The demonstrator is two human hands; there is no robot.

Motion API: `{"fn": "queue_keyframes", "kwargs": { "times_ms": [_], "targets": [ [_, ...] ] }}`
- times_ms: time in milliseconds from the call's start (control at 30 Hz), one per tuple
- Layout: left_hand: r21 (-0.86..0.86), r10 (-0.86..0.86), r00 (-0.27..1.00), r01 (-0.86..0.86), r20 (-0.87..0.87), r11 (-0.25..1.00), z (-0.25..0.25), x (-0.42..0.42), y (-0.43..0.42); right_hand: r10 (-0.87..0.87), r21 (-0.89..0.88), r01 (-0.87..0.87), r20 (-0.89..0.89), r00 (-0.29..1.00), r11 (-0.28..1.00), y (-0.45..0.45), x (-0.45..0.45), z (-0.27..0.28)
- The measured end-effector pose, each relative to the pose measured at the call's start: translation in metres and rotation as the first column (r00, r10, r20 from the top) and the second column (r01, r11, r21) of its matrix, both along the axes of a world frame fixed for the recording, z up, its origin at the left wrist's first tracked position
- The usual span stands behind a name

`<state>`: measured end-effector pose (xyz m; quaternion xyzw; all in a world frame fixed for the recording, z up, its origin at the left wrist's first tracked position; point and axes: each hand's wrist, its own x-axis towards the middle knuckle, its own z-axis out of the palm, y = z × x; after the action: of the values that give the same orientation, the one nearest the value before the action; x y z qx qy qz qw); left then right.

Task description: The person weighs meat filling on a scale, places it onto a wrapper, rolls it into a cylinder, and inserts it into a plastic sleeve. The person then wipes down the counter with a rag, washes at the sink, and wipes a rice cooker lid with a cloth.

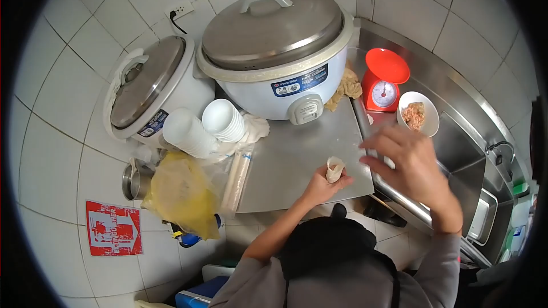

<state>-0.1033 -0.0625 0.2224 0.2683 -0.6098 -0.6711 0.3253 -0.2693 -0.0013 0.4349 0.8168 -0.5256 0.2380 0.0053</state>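
My left hand (323, 188) is closed around a pale, thin wrapper (335, 170) shaped into a small cup with its mouth facing up. Some pinkish stuff shows inside that mouth. To the right, my right hand (408, 162) is raised over the edge of the metal counter, thumb and fingers apart, and I see nothing held between them. Just beyond it sits a white bowl (432, 120) with a pinkish minced filling (413, 116) in it. A red kitchen scale (381, 94) with a round dial stands beside the bowl.
A large rice cooker (251, 88) stands at the back of the steel table (291, 154), with a second cooker (188, 94) to its left. Stacked white cups (222, 121), a plastic-wrapped roll (237, 179) and a yellow bag (180, 191) line the left side. A sink (456, 148) lies right.
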Motion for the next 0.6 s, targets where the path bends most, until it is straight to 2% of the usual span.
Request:
{"fn": "queue_keyframes", "kwargs": {
  "times_ms": [33, 67, 100, 133, 200, 233, 333, 467, 533, 567, 600],
  "targets": [
    [0.005, 0.002, 1.0, -0.002, -0.006, 1.0, 0.0, -0.002, 0.002, 0.011, 0.011, -0.013, 0.162, 0.987, 1.0, 0.006, -0.002, -0.012],
    [-0.123, 0.041, 0.999, -0.044, -0.023, 0.992, 0.002, -0.003, 0.005, 0.019, 0.061, -0.038, 0.283, 0.959, 0.997, 0.01, 0.0, -0.027],
    [-0.247, 0.075, 0.996, -0.082, -0.041, 0.965, 0.003, -0.004, 0.007, 0.013, 0.065, -0.033, 0.284, 0.959, 0.997, 0.011, 0.0, -0.037],
    [-0.242, 0.065, 0.997, -0.072, -0.034, 0.968, 0.0, -0.004, 0.008, 0.043, 0.07, -0.062, 0.249, 0.967, 0.996, 0.013, 0.001, -0.046],
    [-0.412, 0.018, 0.997, -0.05, -0.08, 0.91, -0.005, -0.004, 0.007, 0.079, 0.084, -0.095, 0.171, 0.982, 0.992, 0.015, 0.0, -0.056],
    [-0.411, -0.003, 0.997, -0.027, -0.072, 0.911, -0.005, -0.004, 0.007, 0.058, 0.085, -0.074, 0.179, 0.982, 0.994, 0.015, 0.0, -0.058],
    [-0.412, -0.032, 0.997, -0.003, -0.077, 0.911, -0.005, -0.005, 0.007, 0.183, 0.031, -0.189, 0.149, 0.972, 0.981, 0.014, -0.004, -0.068],
    [-0.377, -0.02, 0.998, -0.001, -0.052, 0.926, -0.001, -0.008, 0.003, 0.208, -0.026, -0.206, 0.154, 0.966, 0.978, 0.016, -0.004, -0.074],
    [-0.373, -0.027, 0.997, 0.0, -0.067, 0.928, -0.001, -0.008, 0.0, 0.222, -0.066, -0.212, 0.338, 0.915, 0.975, 0.018, -0.007, -0.076],
    [-0.45, -0.06, 0.997, 0.029, -0.055, 0.892, -0.002, -0.005, -0.003, 0.216, -0.067, -0.206, 0.342, 0.914, 0.976, 0.024, -0.011, -0.083],
    [-0.524, -0.092, 0.995, 0.056, -0.043, 0.85, -0.004, -0.004, -0.007, 0.018, -0.038, 0.001, 0.501, 0.865, 0.999, 0.035, -0.021, -0.096]
  ]
}}
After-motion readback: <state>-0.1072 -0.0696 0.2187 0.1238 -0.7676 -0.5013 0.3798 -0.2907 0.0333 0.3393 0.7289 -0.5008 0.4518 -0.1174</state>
